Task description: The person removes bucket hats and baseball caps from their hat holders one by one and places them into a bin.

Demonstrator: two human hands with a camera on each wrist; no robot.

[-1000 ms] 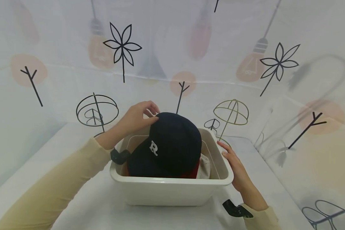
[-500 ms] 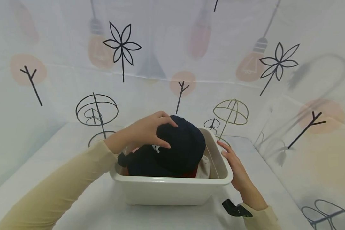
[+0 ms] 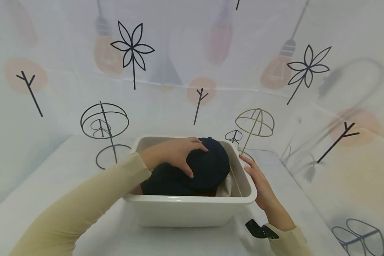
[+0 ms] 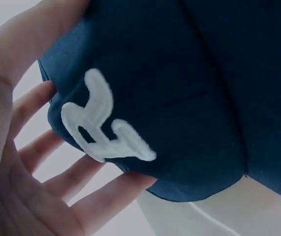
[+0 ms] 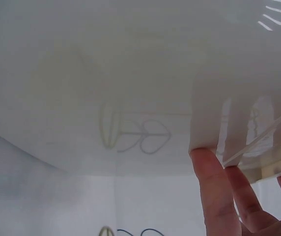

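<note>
In the head view, a navy baseball cap (image 3: pixel 208 167) sits in a white plastic bin (image 3: pixel 185 211), its brim to the left. My left hand (image 3: pixel 176 153) lies spread over the front of the crown, thumb and index finger apart. Up close in the left wrist view, its fingertips touch the cap's edge around a white letter R (image 4: pixel 98 120). My right hand (image 3: pixel 259 181) rests against the bin's right side, fingertips along the rim. The right wrist view has these fingers (image 5: pixel 214 191) straight against the glossy outer wall.
Beneath the cap, red and off-white fabric (image 3: pixel 224 187) shows inside the bin. The bin stands on a white-covered table (image 3: pixel 92 199). Behind it hangs a patterned backdrop (image 3: pixel 166 106) with printed plants and light bulbs.
My left hand has moved right and down from the cap's upper left edge onto its front, covering the letter. The crown sits lower and slightly further right. My right hand stays put.
</note>
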